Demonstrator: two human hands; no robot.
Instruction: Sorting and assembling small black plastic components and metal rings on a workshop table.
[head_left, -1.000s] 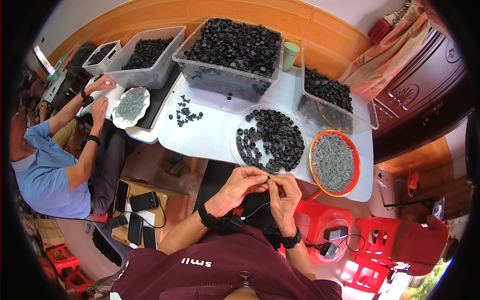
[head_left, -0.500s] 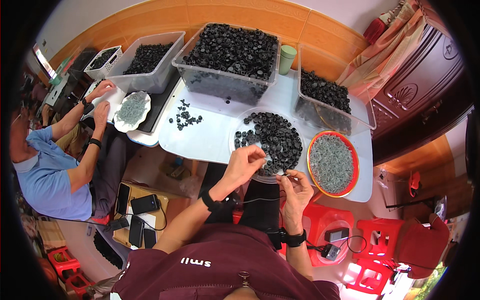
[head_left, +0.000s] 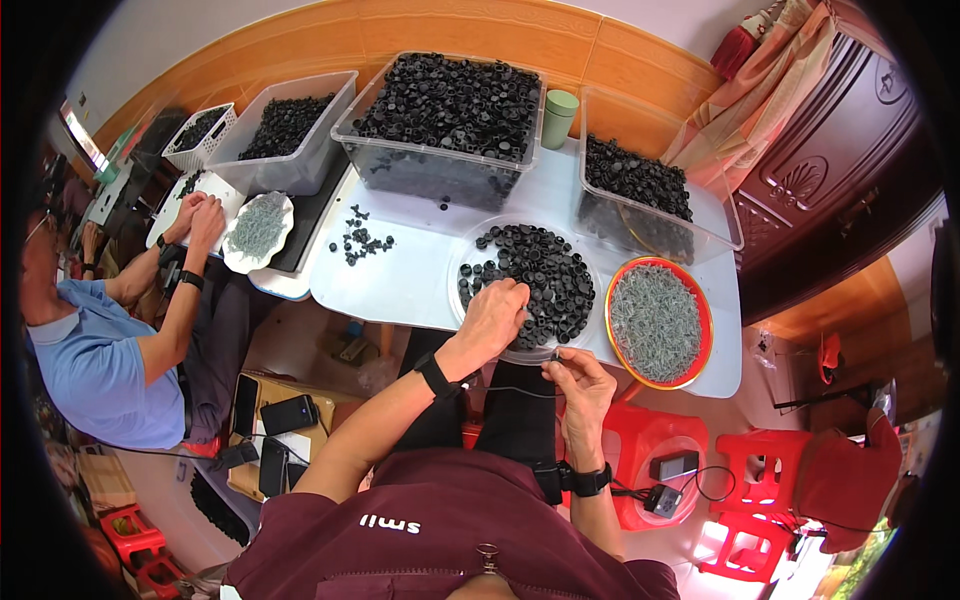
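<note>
A shallow round clear tray (head_left: 463, 262) at the table's near edge holds many small round black plastic parts (head_left: 550, 275). My left hand (head_left: 490, 322) reaches over its near left side, fingers bent together at the parts; what they grip, if anything, is hidden. Just off the table edge, my right hand (head_left: 582, 385) pinches a small black part (head_left: 556, 356) between thumb and index finger. Right of the tray stands a red bowl with a yellow rim (head_left: 708, 335), full of small translucent grey pieces (head_left: 655, 320).
Behind are clear bins of black parts (head_left: 430, 165), (head_left: 650, 215) and a green cup (head_left: 559, 118). Loose black parts (head_left: 360, 243) lie on the table (head_left: 400, 290). At left, a co-worker's hands (head_left: 200, 220) work beside a white dish (head_left: 285, 240). Red stools (head_left: 640, 440) stand right.
My left hand has lowered onto the black parts, its fingers drawn closer together. My right hand has shifted slightly left and down, still pinching. The co-worker's hands have come together.
</note>
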